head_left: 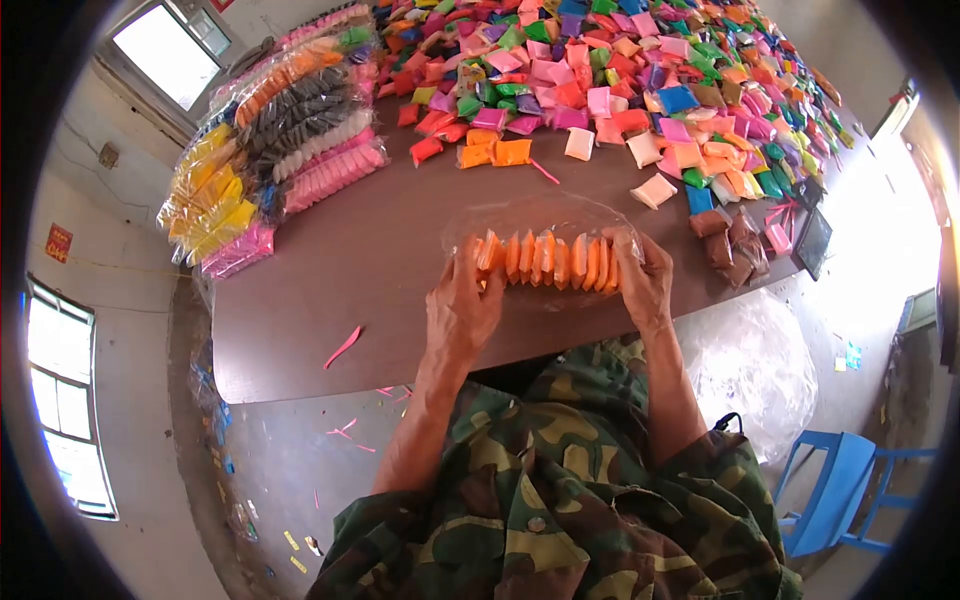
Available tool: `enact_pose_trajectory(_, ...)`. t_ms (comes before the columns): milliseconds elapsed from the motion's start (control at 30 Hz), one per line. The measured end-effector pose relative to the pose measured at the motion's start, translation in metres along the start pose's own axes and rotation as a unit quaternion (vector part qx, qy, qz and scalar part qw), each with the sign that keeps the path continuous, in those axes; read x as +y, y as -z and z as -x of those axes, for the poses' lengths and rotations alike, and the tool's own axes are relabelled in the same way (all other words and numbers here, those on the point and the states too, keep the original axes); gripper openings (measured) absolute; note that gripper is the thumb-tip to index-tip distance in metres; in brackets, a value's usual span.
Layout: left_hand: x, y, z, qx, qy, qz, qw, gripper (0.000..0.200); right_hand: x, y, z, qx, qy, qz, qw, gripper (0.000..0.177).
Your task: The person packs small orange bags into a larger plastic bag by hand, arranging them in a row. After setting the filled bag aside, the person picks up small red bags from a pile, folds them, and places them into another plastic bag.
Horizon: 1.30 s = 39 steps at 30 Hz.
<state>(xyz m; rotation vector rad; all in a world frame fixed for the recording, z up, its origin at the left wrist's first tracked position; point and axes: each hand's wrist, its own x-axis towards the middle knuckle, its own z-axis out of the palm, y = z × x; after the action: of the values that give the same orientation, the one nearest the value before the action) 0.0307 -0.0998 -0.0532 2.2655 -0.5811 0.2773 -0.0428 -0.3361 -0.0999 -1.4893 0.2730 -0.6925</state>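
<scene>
Gripping a row of orange packets [545, 262] by its two ends, just above the near part of the brown table [300, 290], with clear film [570, 208] wrapped round it and flaring loosely toward the far side. Running crosswise to the body — long axis from left to right, close to level, directly between the fingers rather than ahead of them. At the left end, touching with the left hand [465, 305]; at the right end, touching with the right hand [645, 285]; so no nearer to one than to the other.

Closed round the left end with thumb toward the body and fingers on the outer side; closed likewise at the right, pinching film as well as packets (too hidden behind the film to tell how firmly).

Reaching forward from both sleeves, with the left forearm [422, 425] leaning inward from lower left and the right forearm [672, 385] from lower right — both bent in toward the middle, about equally far forward. Beyond the film, apart from it, to be seen near the heap of coloured packets [570, 90]: some loose orange packets [512, 152].
</scene>
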Motion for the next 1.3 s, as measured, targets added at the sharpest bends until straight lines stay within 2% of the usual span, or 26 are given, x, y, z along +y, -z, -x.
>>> enact_pose_trajectory(33, 0.007, 0.004, 0.002, -0.006, 0.030, 0.009, 0.999, 0.047, 0.001, 0.001, 0.000, 0.001, 0.001, 0.000, 1.000, 0.030)
enact_pose_trajectory(133, 0.015, 0.015, 0.003, -0.029, 0.038, -0.051, 0.998, 0.050, 0.003, 0.001, -0.001, -0.001, 0.007, 0.002, 1.000, 0.029)
enact_pose_trajectory(233, 0.005, 0.016, 0.005, 0.015, -0.026, -0.011, 0.999, 0.050, 0.006, 0.003, -0.001, -0.002, 0.013, 0.006, 1.000, 0.030)
enact_pose_trajectory(333, -0.011, 0.016, 0.002, -0.037, -0.048, -0.046, 0.997, 0.048, 0.005, 0.002, -0.001, 0.001, 0.006, 0.011, 1.000, 0.030)
enact_pose_trajectory(533, -0.006, 0.028, 0.014, 0.033, -0.055, 0.015, 0.998, 0.047, 0.003, 0.001, -0.001, 0.002, 0.009, -0.004, 1.000, 0.032)
enact_pose_trajectory(633, -0.031, 0.047, 0.026, -0.016, -0.102, -0.062, 0.993, 0.063, 0.006, 0.003, -0.002, -0.002, 0.008, -0.014, 1.000, 0.033)
enact_pose_trajectory(733, -0.048, 0.052, 0.025, -0.068, -0.038, -0.120, 0.990, 0.085, 0.008, 0.004, -0.003, -0.005, 0.008, -0.020, 1.000, 0.032)
enact_pose_trajectory(833, -0.053, 0.052, 0.004, -0.100, -0.030, -0.091, 0.990, 0.103, 0.006, 0.007, -0.003, -0.006, -0.001, -0.004, 1.000, 0.031)
enact_pose_trajectory(933, -0.067, 0.043, -0.015, -0.151, -0.043, -0.013, 0.988, 0.107, 0.004, 0.003, -0.005, -0.006, -0.002, -0.014, 1.000, 0.031)
enact_pose_trajectory(1033, -0.064, 0.039, -0.021, -0.164, -0.077, 0.008, 0.983, 0.104, 0.004, 0.005, -0.006, 0.009, -0.021, -0.011, 1.000, 0.033)
enact_pose_trajectory(1200, -0.069, 0.027, -0.017, -0.094, -0.120, -0.011, 0.988, 0.081, -0.002, 0.007, -0.013, 0.016, -0.089, -0.022, 0.996, 0.038)
enact_pose_trajectory(1300, -0.077, 0.024, -0.015, -0.074, -0.129, -0.022, 0.989, 0.074, 0.002, 0.007, -0.014, 0.019, -0.068, -0.032, 0.997, 0.039)
